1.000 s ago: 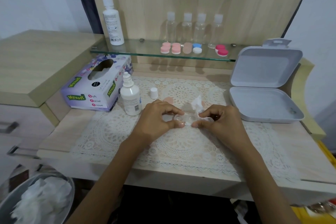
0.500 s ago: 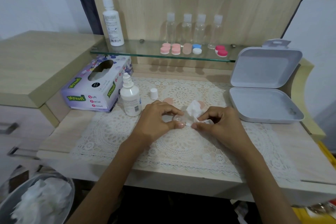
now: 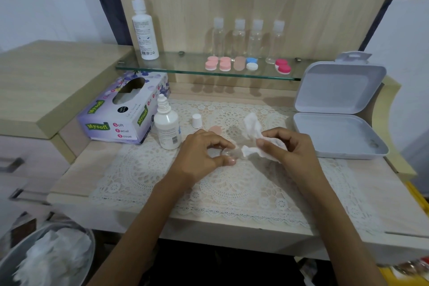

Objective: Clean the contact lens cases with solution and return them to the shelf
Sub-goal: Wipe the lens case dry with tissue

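Observation:
My left hand pinches a clear contact lens case just above the lace mat. My right hand grips a crumpled white tissue, one end touching the case. A small solution bottle stands uncapped left of my hands, its white cap beside it. A pink case lid lies behind my left hand. On the glass shelf sit several coloured lens cases and a tall solution bottle.
A tissue box lies at the left of the mat. An open white plastic box stands at the right. Several small clear bottles line the shelf's back. A bin with used tissues sits below left.
My right hand has pulled the tissue up and to the right, so more of it sticks out above the hand. The left hand keeps holding the clear case in place.

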Motion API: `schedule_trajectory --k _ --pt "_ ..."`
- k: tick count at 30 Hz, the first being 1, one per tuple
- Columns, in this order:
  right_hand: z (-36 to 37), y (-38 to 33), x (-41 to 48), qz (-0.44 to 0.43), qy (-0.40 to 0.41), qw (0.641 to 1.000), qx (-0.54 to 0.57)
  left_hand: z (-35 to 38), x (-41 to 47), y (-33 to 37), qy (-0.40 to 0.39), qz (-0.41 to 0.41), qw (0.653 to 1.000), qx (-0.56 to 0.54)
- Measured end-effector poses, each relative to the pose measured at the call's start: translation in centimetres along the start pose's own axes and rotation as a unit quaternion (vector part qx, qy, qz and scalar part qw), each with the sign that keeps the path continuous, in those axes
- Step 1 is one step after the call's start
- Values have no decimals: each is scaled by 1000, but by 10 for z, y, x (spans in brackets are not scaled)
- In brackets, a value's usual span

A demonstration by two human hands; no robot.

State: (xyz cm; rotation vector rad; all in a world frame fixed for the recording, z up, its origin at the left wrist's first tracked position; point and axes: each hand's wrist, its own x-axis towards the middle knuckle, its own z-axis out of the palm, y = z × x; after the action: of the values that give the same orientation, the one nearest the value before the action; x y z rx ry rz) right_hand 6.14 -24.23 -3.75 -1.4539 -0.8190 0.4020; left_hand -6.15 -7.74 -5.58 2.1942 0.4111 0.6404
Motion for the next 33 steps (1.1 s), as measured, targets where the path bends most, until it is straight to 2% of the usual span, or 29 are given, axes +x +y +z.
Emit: schedule_trajectory --k 3,5,8,13,20,26,33 --pt "3 6 1 25 -6 999 -24 0 0 -1 1 -1 1000 4" --pt "7 13 2 17 -14 994 -105 0 0 -1 1 0 1000 3" --pt "10 15 3 -42 -28 965 -256 0 0 0 0 4 1000 2" --pt "10 11 3 -75 -73 925 -366 -1 0 0 0 9 1000 1" --pt "10 15 8 -98 -76 928 -351 0 0 1 2 2 1000 -1" --pt "12 17 9 -116 -73 916 -376 0 0 1 5 0 1000 -5" --pt "10 15 8 -86 -75 935 -337 0 0 1 4 6 1000 -5"
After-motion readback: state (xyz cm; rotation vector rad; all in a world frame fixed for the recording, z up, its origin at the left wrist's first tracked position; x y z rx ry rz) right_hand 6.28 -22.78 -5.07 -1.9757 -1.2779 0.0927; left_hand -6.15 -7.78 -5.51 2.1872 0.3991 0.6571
